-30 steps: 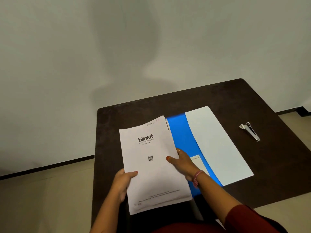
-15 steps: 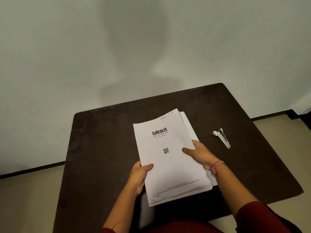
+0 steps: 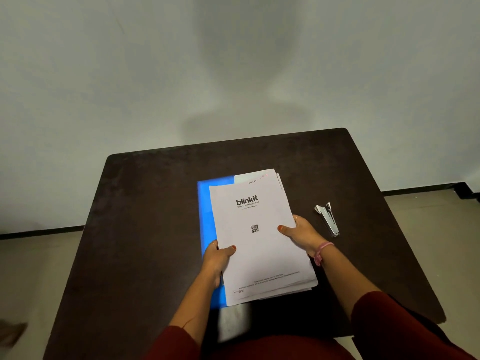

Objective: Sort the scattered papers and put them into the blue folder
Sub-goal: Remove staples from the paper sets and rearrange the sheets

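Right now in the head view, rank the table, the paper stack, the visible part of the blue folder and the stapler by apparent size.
1. table
2. paper stack
3. blue folder, only the strip showing left of the stack
4. stapler

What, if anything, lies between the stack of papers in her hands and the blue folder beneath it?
Nothing visible does. The paper stack, gripped by the left hand and right hand, sits right over the blue folder; the stapler lies apart, off to the right.
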